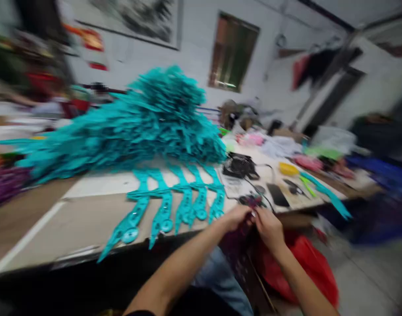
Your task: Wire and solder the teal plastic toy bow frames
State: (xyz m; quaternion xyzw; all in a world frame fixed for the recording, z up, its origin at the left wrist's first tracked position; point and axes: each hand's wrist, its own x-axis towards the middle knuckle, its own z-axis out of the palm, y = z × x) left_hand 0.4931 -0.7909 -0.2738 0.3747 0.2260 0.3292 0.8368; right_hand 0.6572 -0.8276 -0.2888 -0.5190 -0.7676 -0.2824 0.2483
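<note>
My left hand (237, 217) and my right hand (266, 223) meet at the table's front edge, fingers pinched together around a small purple piece (252, 202), blurred and partly covered by the fingers. To the left of my hands, several teal strips (161, 208) with round discs lie side by side on the table (92, 219), their pointed ends towards the front edge. Behind them rises a large heap of teal pieces (154, 123).
A black fan-like device (239, 166) with cables, a dark phone (277, 194), a yellow dish (288, 169) and scissors (293, 187) lie on the right. A red bag (299, 267) is below the table. Purple material (9, 186) lies far left.
</note>
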